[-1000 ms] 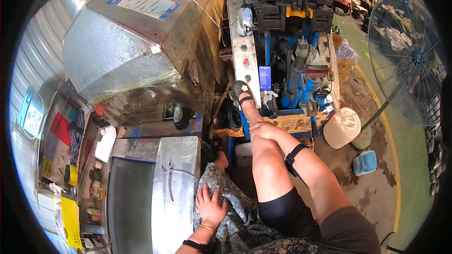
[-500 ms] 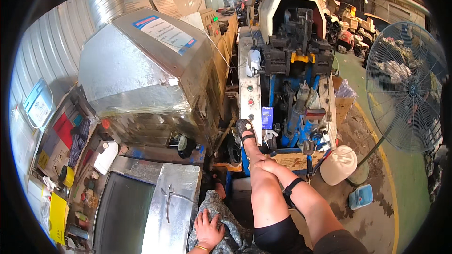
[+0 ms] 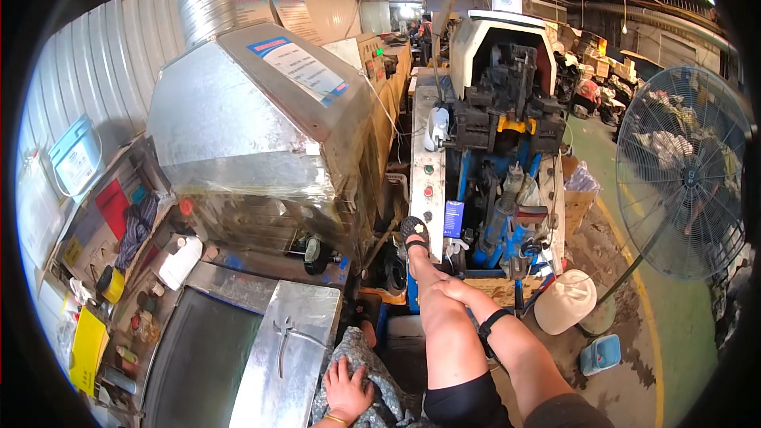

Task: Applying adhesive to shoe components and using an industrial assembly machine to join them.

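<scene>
View's tilting up since the earlier frame. My left hand is lying with fingers spread on the cloth, gripping nothing. I'm judging it soft, light, not slippery; favouring a pinch on folds right of those fingers. Looking grey, speckled, creased. Right hand is resting on the leg; can't tell its curl.

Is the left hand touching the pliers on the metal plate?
Apart. The head view shows a gap between the left hand, resting on patterned fabric, and the pliers, whose nearer handle ends short of it.
</scene>
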Available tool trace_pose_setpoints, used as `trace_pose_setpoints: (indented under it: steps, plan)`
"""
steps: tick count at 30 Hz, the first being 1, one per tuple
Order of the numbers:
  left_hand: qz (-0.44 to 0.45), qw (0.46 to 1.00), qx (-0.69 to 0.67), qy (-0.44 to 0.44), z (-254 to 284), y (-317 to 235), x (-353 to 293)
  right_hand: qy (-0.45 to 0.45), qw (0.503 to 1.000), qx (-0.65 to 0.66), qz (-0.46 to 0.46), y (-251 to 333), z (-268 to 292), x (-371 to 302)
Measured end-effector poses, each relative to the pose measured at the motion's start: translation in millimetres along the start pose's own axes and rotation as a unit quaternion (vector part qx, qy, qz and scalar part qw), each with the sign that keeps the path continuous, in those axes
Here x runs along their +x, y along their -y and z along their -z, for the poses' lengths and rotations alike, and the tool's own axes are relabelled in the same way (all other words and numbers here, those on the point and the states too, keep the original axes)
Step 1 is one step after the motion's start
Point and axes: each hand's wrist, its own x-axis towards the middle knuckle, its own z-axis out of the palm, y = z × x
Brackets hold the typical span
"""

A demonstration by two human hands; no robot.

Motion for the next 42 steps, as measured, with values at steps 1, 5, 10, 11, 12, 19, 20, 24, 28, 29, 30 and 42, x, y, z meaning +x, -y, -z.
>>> trace_pose_setpoints:
  steps: [1,5,10,11,12,19,20,24,28,29,30,42]
  plan:
    - [0.000,1.000,0.000,-0.002,0,1,-1,-0.005,1.000,-0.011,-0.026,-3,-1,1]
    - [0.002,1.000,-0.003,-0.005,0,3,-3,-0.032,0.997,-0.042,-0.059,-5,-4,1]
    - [-0.004,1.000,0.000,-0.006,1,4,-3,-0.055,0.982,-0.177,-0.017,16,-4,-14]
    - [-0.007,1.000,0.005,-0.008,2,4,-3,-0.063,0.975,-0.215,-0.007,22,-3,-19]
    - [-0.006,1.000,-0.001,-0.007,2,4,-3,-0.070,0.963,-0.258,-0.013,30,-1,-22]
    - [-0.009,1.000,-0.004,-0.009,-1,4,-3,-0.015,0.840,-0.533,-0.100,83,-8,-21]
    - [-0.013,1.000,-0.002,-0.014,-1,5,-3,-0.020,0.815,-0.573,-0.087,88,-15,-20]
    - [-0.009,1.000,-0.008,-0.012,-2,5,-3,0.071,0.830,-0.554,0.011,106,-35,-20]
    - [-0.013,1.000,-0.009,-0.018,-1,5,-4,0.090,0.865,-0.491,-0.057,123,-37,-24]
    - [-0.019,1.000,-0.009,-0.021,-1,5,-4,0.084,0.876,-0.469,-0.076,126,-36,-24]
    - [-0.014,1.000,-0.010,-0.019,0,5,-4,0.073,0.889,-0.442,-0.100,129,-34,-25]
    - [0.002,1.000,-0.005,-0.008,7,2,-3,0.012,0.756,-0.653,-0.047,142,-110,-8]
